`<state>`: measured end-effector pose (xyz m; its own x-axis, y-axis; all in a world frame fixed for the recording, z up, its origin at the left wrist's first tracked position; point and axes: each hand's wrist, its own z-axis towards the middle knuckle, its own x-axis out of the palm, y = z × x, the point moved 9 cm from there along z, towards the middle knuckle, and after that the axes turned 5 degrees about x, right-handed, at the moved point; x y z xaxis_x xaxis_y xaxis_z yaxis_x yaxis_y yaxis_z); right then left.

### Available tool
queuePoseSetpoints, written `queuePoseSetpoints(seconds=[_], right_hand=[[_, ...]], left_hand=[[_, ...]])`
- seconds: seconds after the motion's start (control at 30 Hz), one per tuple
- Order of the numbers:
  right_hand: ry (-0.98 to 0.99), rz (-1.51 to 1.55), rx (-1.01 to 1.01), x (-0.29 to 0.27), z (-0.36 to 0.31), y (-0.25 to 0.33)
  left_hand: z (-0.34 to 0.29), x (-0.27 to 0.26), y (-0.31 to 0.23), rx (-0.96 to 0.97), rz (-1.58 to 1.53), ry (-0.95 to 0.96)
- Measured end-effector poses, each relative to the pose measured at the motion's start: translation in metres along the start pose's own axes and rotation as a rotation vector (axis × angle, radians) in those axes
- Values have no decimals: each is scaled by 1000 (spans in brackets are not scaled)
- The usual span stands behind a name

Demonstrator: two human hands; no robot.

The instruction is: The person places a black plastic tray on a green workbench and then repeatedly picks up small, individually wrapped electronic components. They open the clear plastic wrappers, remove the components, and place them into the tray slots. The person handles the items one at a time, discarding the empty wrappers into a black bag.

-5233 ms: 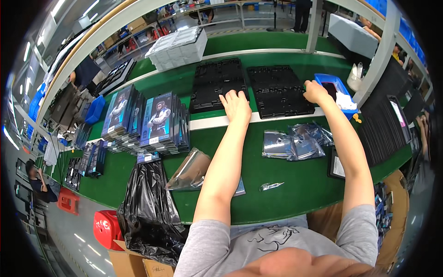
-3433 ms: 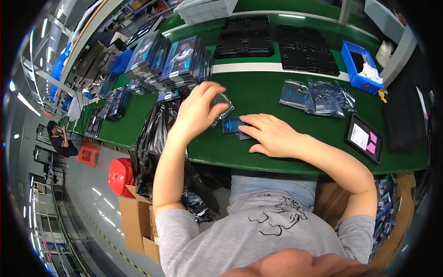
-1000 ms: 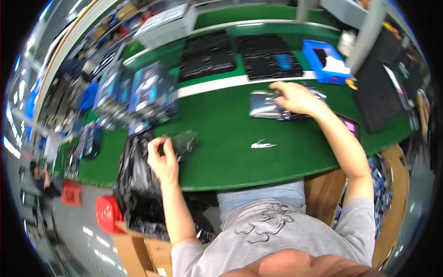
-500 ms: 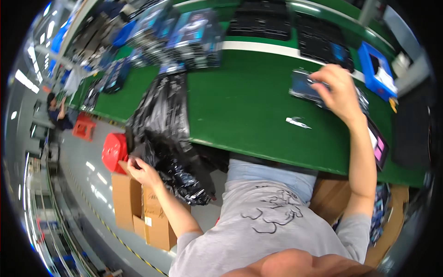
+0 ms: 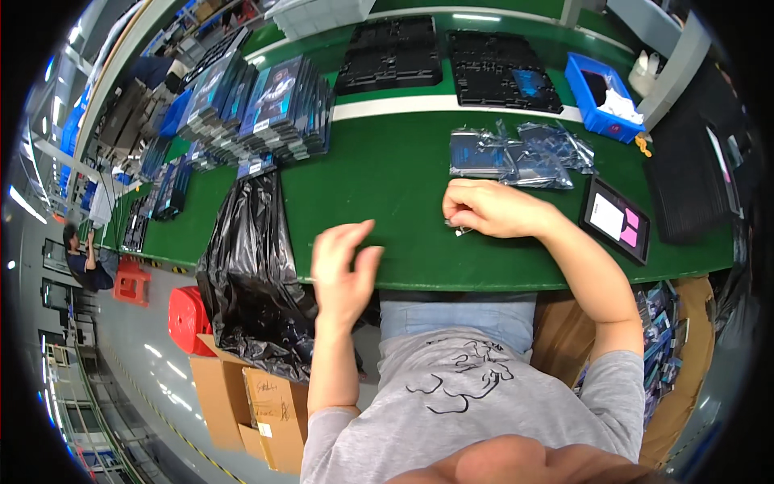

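On the table ahead of your right hand you have a loose heap of clear plastic pouches [image 5: 516,153] with dark blue contents, and to their right a dark tablet [image 5: 617,219] whose screen glows white with pink patches. At your far left stand stacks of flat blue-and-black printed boxes [image 5: 278,109] carrying small white labels. Brown cardboard cartons [image 5: 242,399] sit on the floor at your lower left.

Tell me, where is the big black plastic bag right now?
In the head view, the big black plastic bag hangs over the green table's near edge on the person's left, beside the open left hand and above the brown cardboard boxes.
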<state>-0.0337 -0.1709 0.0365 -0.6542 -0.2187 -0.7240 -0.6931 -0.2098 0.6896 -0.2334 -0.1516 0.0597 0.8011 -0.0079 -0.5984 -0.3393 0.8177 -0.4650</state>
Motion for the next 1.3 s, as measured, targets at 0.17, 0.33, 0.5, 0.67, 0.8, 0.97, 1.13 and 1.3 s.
queuePoseSetpoints(seconds=[0.17,0.33,0.5,0.67,0.8,0.97,1.13,1.3], right_hand=[[-106,638,4,7,6,-3],[-309,69,-26,-35,-11,-16],[-24,-107,220,-15,-12,-39],[14,-55,228,-23,-19,-33],[-109,-159,206,-43,-25,-22],[-122,-175,185,-48,-32,-28],[-469,14,-31,-91,-48,-11],[-849,-252,-115,-103,-61,-15]], left_hand=[[20,80,-17,-154,-474,162],[28,96,-13,-232,-233,264],[48,117,-42,-94,-4,472],[59,136,-55,44,53,584],[66,146,-55,79,67,678],[67,162,-53,85,48,829],[69,154,-65,256,42,765],[71,81,-14,-26,52,437]])
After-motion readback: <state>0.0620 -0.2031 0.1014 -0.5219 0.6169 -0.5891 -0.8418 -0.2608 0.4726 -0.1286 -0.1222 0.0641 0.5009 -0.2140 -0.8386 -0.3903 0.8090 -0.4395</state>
